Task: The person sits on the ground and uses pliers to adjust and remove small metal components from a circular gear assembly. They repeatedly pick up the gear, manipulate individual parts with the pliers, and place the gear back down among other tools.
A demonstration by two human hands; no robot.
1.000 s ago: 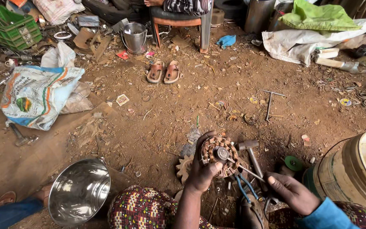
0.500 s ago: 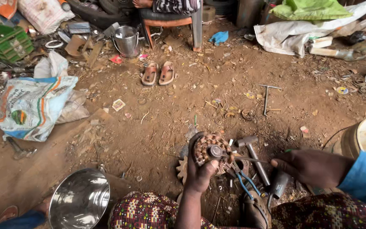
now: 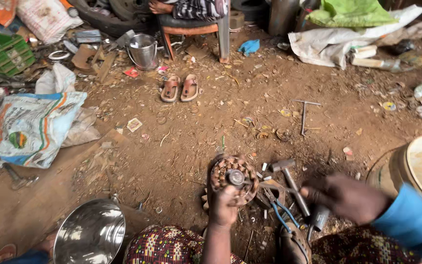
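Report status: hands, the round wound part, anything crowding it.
Left hand grips round copper-wound part upright on dirt. Right hand blurred, apart from it, above hammer. Blue-handled pliers lie close beside.

Rusty copper-wound metal stator point(image 3: 234, 180); glossy steel bowl point(image 3: 90, 235).

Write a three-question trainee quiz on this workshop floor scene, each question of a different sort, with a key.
1. True or false: the left hand grips the round copper-wound motor part.
2. Multiple choice: the hammer lies (A) inside the steel bowl, (B) on the dirt just right of the wound part, (C) on the chair.
3. Fill in: the pair of sandals lies in front of the ____.

Key: 1 true; 2 B; 3 chair. The right hand is blurred above the blue-handled pliers, so its grip cannot be told.
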